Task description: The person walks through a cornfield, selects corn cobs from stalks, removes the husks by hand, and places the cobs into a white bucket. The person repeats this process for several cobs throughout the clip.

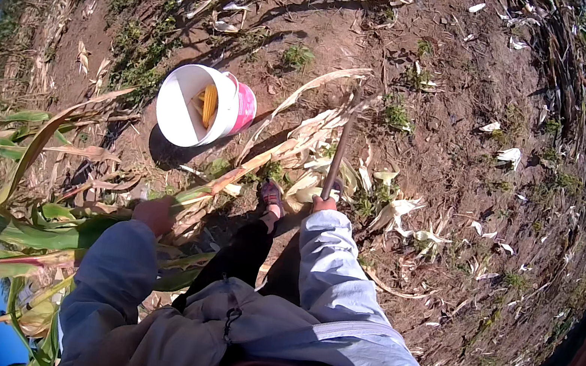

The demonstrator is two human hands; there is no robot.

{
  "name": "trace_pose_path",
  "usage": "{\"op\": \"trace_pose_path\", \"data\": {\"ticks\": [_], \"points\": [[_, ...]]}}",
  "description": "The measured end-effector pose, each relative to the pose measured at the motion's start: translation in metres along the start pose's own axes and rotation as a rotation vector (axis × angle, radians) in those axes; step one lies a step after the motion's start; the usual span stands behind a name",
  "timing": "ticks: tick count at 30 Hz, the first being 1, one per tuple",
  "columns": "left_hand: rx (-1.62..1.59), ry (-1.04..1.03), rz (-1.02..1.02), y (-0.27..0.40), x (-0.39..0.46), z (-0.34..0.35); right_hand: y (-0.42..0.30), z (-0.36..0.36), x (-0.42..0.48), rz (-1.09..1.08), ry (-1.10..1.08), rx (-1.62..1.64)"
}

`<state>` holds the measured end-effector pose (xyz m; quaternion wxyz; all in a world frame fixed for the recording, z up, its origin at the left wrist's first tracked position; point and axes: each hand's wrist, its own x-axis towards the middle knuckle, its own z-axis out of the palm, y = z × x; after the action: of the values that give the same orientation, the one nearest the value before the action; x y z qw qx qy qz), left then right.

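My left hand [155,213] is closed around a cut-looking maize stalk [234,174], green near my fingers and dry and tan farther out. Its leafy part spreads to the left as green and browning maize leaves [47,231]. In my right hand [324,204] is the brown wooden handle [339,153] of a long tool, pointing away from me. Dry leaves lie at the handle's far end, and I cannot tell what head it has. Pale husks [307,185] lie around my shoe [272,193].
A white bucket [176,109] with a pink label stands ahead to the left, with yellow maize cobs [208,105] inside. Brown soil [446,149] carries scattered husks [510,157] and small green weeds [396,113]. Heaped dry stalks [568,71] run along the far right.
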<state>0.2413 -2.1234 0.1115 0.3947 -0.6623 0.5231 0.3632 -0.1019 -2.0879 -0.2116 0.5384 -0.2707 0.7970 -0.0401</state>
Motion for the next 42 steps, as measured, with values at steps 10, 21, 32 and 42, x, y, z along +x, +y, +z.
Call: {"op": "trace_pose_path", "data": {"ticks": [10,21,32,42], "points": [[-0.320,-0.334,-0.033,0.045,-0.083,0.146,-0.082,-0.110,-0.091,0.370,-0.359,0.796],[-0.247,-0.344,-0.176,-0.042,-0.204,0.094,-0.063,-0.159,-0.145,0.517,-0.622,0.795],[0.250,0.018,-0.511,-0.262,-0.251,0.145,-0.158,-0.159,-0.262,0.092,-1.054,0.638],[-0.458,-0.314,-0.573,-0.295,-0.281,0.289,-0.317,-0.044,-0.429,-0.695,-1.213,0.420]]}}
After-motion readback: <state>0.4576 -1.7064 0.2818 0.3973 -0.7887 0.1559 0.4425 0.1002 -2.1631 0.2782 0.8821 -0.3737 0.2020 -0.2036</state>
